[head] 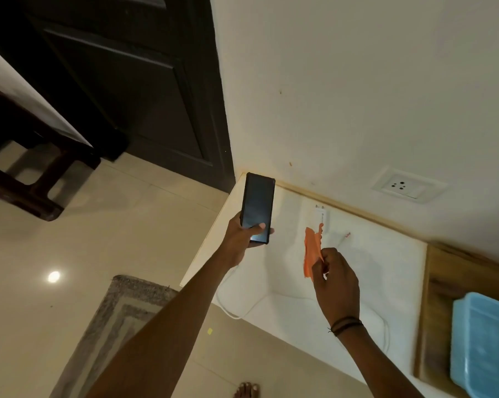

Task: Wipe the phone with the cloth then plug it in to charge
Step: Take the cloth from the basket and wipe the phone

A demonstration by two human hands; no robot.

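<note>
Head view, near to far. At the near edge we see a bare foot (246, 390) on the pale tiled floor (41, 239), with a grey bordered rug (113, 317) to its left. At the near right, a light blue tray (483, 346) lies on a wooden panel (437, 282) that adjoins the right side of the white desk (386, 271). A white cable (228, 310) loops off the desk's near left edge and back onto it.

Over the desk, the right grip (337, 282), with dark bands (346, 326) at its wrist, pinches the orange cloth (313, 254) between thumb and fingertips. The cloth extends from the pinch toward the wall.

To the left and slightly farther, the left grip (241, 239) is closed around the lower end of the phone (257, 205), its thumb lying across the dark screen. We see the phone held upright over the desk's far left corner, screen toward us, apart from the cloth.

Beyond the cloth, a white charger (320, 216) lies on the desk near the wall (357, 81). A thin cable end (347, 235) with a red mark lies just to its right. On the wall, farther right, we see a white socket (409, 186).

At the far left stands a dark door (127, 81), with dark wooden furniture (27, 182) at the left edge.
</note>
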